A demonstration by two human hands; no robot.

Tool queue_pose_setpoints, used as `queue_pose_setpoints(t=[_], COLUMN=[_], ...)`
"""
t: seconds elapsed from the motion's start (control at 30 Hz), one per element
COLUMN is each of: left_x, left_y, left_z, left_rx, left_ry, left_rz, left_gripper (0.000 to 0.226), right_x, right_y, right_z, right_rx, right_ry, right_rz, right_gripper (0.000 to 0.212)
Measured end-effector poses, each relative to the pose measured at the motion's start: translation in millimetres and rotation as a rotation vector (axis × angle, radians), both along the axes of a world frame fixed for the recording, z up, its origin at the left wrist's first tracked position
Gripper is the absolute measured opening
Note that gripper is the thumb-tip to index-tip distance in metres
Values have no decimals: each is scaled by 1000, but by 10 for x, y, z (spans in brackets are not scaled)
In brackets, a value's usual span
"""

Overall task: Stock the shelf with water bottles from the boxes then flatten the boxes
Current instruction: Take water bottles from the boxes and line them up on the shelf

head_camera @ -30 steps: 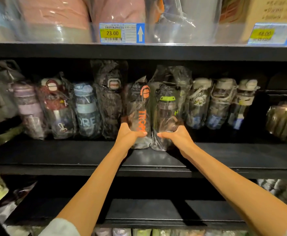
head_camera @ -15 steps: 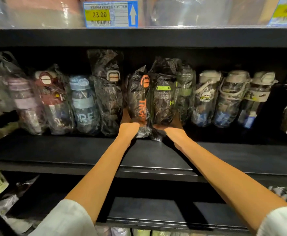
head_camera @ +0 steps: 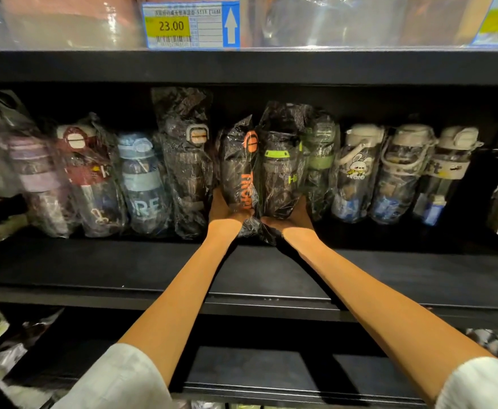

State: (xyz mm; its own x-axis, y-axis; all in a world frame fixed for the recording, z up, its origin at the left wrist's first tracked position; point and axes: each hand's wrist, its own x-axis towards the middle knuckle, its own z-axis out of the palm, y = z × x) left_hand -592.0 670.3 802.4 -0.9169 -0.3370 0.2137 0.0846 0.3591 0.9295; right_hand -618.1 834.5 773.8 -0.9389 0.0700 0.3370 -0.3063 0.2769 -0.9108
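Both arms reach deep into the black shelf [head_camera: 153,267], toward its back edge. The left hand [head_camera: 227,211] grips the base of the orange bottle [head_camera: 241,172], a dark bottle in crinkled clear wrap with an orange lid clasp and orange lettering down its side. The right hand [head_camera: 293,215] cups the base of the green bottle [head_camera: 280,175], also dark and plastic-wrapped, with a lime-green band under the lid and green letters on the body. The fingers of both hands are mostly hidden behind the wrap, so they seem curled round the bases, though that is not fully clear. The two bottles stand upright and touch each other, mid-shelf, in line with the back row.

Left of them stand a tall black bottle [head_camera: 187,169], a blue bottle [head_camera: 143,178], a red bottle [head_camera: 91,178] and a pink bottle [head_camera: 39,178], the last ones blurred. Just right of the green bottle is a second green-banded bottle [head_camera: 320,160], then three white-lidded bottles [head_camera: 401,172]. A price tag [head_camera: 190,25] reading 23.00 hangs on the shelf above.
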Motion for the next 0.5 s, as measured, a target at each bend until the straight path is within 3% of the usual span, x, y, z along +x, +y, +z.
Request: queue_pose_setpoints(t=[0.23, 0.37, 0.5], left_x=[64, -150, 333], left_y=[-24, -124, -69], left_z=[35, -208, -6], left_rx=[31, 51, -52], left_ry=[-42, 2, -30], left_rz=[-24, -42, -6], left_gripper=[104, 118, 93], right_x=[26, 5, 104], right_y=[-11, 25, 104], right_z=[-44, -82, -53], right_rx=[83, 93, 171], right_ry=[7, -55, -124], right_rz=[-72, -65, -71], right_gripper=[105, 132, 134])
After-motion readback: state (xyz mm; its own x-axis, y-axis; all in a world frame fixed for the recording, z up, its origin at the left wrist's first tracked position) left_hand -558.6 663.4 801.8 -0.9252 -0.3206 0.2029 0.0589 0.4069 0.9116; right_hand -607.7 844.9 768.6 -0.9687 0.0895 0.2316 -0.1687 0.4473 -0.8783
